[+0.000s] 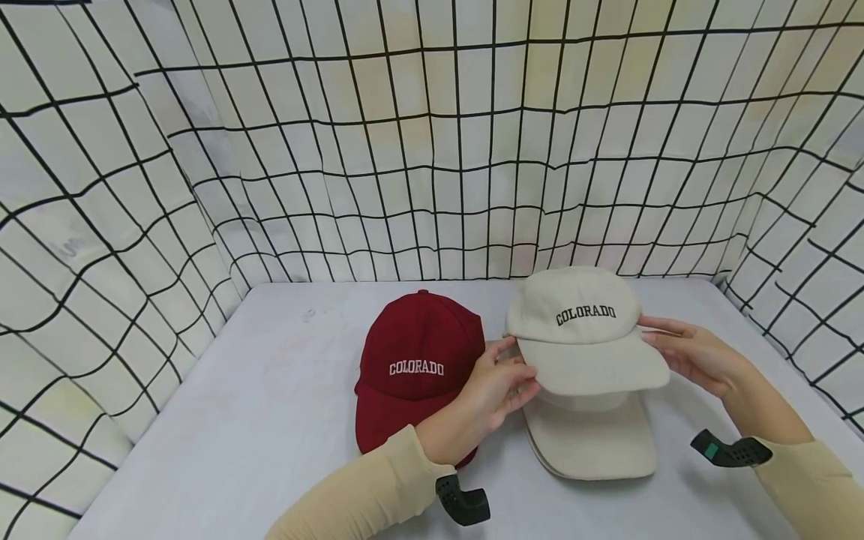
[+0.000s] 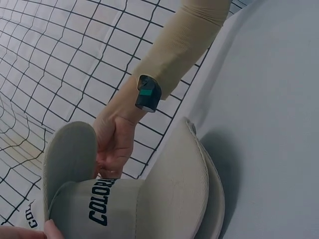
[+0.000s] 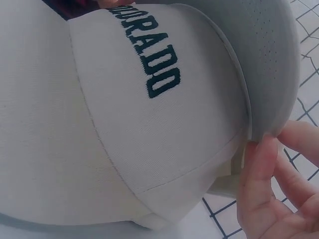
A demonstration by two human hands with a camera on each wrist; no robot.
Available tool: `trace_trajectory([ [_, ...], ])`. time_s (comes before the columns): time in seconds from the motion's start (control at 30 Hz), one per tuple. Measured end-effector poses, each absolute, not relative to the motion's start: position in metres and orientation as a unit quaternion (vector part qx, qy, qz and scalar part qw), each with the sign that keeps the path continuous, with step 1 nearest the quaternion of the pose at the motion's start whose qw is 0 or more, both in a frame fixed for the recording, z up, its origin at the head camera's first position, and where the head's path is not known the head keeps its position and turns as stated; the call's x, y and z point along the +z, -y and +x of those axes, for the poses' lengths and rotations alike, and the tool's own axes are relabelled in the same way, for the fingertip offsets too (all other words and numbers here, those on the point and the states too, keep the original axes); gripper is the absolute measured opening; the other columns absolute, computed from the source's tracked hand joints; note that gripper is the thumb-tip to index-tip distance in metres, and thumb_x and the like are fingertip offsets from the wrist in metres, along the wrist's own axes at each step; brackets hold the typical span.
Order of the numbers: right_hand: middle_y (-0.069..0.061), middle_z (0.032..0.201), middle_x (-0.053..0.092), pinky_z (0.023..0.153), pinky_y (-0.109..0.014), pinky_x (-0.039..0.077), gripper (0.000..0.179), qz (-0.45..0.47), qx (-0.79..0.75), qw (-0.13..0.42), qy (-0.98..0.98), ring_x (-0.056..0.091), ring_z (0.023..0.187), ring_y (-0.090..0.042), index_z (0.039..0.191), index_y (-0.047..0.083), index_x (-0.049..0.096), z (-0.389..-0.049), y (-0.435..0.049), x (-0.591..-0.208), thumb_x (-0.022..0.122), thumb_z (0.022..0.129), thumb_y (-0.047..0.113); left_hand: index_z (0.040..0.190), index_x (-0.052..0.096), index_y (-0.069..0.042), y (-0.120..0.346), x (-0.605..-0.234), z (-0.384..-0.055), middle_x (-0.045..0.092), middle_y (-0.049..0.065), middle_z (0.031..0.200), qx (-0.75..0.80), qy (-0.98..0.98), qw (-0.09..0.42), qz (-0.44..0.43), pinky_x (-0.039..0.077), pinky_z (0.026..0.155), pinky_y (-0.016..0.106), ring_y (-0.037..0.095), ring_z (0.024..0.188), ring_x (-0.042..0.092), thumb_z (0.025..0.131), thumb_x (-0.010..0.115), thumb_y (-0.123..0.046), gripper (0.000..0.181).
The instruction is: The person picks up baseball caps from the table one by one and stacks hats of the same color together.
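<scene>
A cream baseball cap [image 1: 594,367] with dark COLORADO lettering is held up between both hands. My left hand [image 1: 489,382] pinches it at its left side, where brim and crown meet. At its right side, the thumb and fingers of my right hand [image 1: 698,356] pinch the edge. Directly below sit stacked cream caps [image 1: 594,446] of the same look; the left wrist view shows two brims [image 2: 174,169] one behind the other and the lettering on the upper crown. The right wrist view shows the lower crown [image 3: 184,114] close under the raised cap.
A dark red cap [image 1: 418,337] with white COLORADO lettering lies left of the cream caps, partly covered by my left forearm. The white table [image 1: 270,405] is bordered by white walls with a black grid [image 1: 459,135]. A black wrist device [image 1: 732,450] sits at each sleeve.
</scene>
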State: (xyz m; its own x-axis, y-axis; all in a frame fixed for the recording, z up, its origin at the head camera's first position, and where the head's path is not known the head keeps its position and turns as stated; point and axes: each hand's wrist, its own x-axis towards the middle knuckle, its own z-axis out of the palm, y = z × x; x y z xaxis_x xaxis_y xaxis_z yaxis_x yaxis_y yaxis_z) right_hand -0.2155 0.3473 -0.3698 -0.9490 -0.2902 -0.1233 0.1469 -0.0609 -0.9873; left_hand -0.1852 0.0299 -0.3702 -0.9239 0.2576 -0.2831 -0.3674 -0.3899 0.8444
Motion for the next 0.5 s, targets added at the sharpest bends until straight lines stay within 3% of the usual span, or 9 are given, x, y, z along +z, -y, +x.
trace_trajectory([
  [0.5,0.001,0.104,0.066,0.078,-0.027,0.051,0.027,-0.060,-0.718,0.170,-0.672,0.063,0.092,-0.013,0.107,0.025,0.063,-0.2079,-0.3522,-0.3729,0.050,0.095,0.004,0.137,0.038,-0.012,-0.0260,-0.3764,-0.1787,0.054,0.007,0.098,0.821,-0.534,0.197,-0.042,0.053,0.072,0.032,0.015,0.075,0.057,0.081,0.062,0.008,0.064],
])
